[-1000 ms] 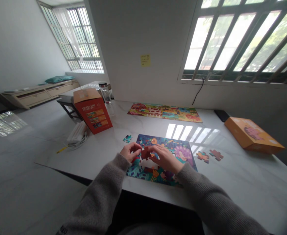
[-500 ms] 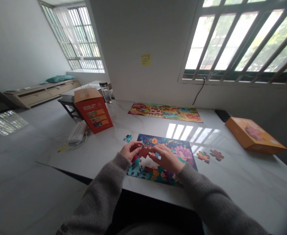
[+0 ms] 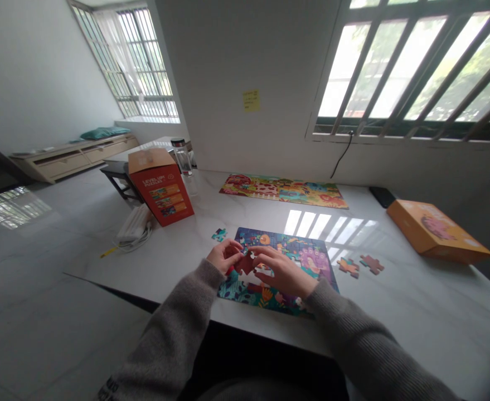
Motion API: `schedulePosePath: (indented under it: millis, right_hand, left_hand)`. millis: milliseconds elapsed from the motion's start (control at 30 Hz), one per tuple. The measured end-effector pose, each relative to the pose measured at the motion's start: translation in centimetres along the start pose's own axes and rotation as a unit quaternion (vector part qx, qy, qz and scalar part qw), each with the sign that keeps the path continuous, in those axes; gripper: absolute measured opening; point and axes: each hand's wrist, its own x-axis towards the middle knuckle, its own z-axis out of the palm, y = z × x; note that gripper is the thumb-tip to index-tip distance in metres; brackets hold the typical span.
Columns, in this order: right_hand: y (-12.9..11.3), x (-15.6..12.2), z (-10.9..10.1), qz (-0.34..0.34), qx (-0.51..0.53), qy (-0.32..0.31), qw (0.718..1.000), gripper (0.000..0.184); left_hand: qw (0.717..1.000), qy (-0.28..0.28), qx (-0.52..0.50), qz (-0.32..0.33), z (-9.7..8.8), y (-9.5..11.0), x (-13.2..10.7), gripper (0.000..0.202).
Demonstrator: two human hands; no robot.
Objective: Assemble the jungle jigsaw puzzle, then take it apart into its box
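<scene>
Now: L hand (image 3: 224, 255) & R hand (image 3: 284, 272) fingers gripping red jigsaw pc (image 3: 245, 264); red box (image 3: 161, 195) reads "LEVEL UP! PUZZLES".

Two hands (image 3: 284, 272) working over one puzzle (image 3: 311, 259), three loose pieces (image 3: 348, 267) lying beside it, two boxes (image 3: 161, 195) standing well off it, one more puzzle (image 3: 284, 191) lying beyond it.

Red box (image 3: 161, 195), glass bottle (image 3: 182, 159).

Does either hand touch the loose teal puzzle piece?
No, the teal jigsaw piece lies on the marble table, apart from the left hand.
</scene>
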Motion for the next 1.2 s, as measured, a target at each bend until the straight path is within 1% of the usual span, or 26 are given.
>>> schedulePosePath:
  millis: [67,167,300,433,567,633,733,833,900,967,1067,1133,1200]
  right_hand:
    - [0.0,0.0,0.0,0.0,0.015,-0.008,1.0,0.012]
    - [-0.1,-0.1,0.1,0.004,0.018,-0.002,1.0,0.019]
    - [-0.2,-0.2,0.4,0.013,0.015,0.0,1.0,0.025]
    - [-0.1,-0.2,0.4,0.024,0.016,-0.004,1.0,0.026]
    - [0.0,-0.3,0.2,0.029,0.004,0.009,1.0,0.028]
    - [0.0,-0.3,0.2,0.028,0.002,0.013,1.0,0.03]
    - [0.1,-0.3,0.3,0.024,0.005,0.017,1.0,0.03]
    - [0.3,-0.2,0.5,0.022,0.004,0.035,0.999,0.025]
    - [0.5,-0.3,0.7,0.028,0.002,0.053,0.998,0.025]
    - [0.5,-0.3,0.9,0.036,0.004,0.066,0.997,0.03]
    - [0.2,-0.1,1.4,0.069,0.029,0.093,0.993,0.034]
    - [0.0,0.1,1.9,0.121,0.089,0.111,0.983,0.04]
    - [0.0,0.3,2.4,0.171,0.167,0.12,0.963,0.038]
  left_hand:
    - [1.0,0.002,0.022,0.006,0.0,0.0,0.0,0.038]
    - [0.999,0.0,0.046,0.005,0.1,0.3,-0.1,0.035]
    - [0.998,-0.005,0.058,-0.002,0.1,0.8,-0.2,0.036]
    - [0.999,-0.005,0.053,0.002,0.0,0.6,-0.1,0.039]
    - [1.0,0.006,0.014,0.027,-0.2,0.3,0.2,0.046]
    - [1.0,0.002,0.005,0.028,-0.2,0.4,0.1,0.045]
    - [0.999,-0.023,0.013,0.021,-0.1,0.8,-0.2,0.042]
    - [0.996,-0.082,-0.016,0.008,0.2,1.0,-0.5,0.054]
    - [0.994,-0.104,-0.04,-0.003,0.3,1.0,-0.6,0.06]
    - [0.995,-0.086,-0.048,-0.016,0.4,0.8,-0.5,0.054]
    - [0.998,-0.023,-0.052,-0.041,0.3,0.6,-0.2,0.046]
    - [0.997,-0.003,-0.057,-0.056,0.2,0.6,-0.1,0.048]
    - [0.996,-0.003,-0.061,-0.066,0.2,0.6,-0.1,0.05]
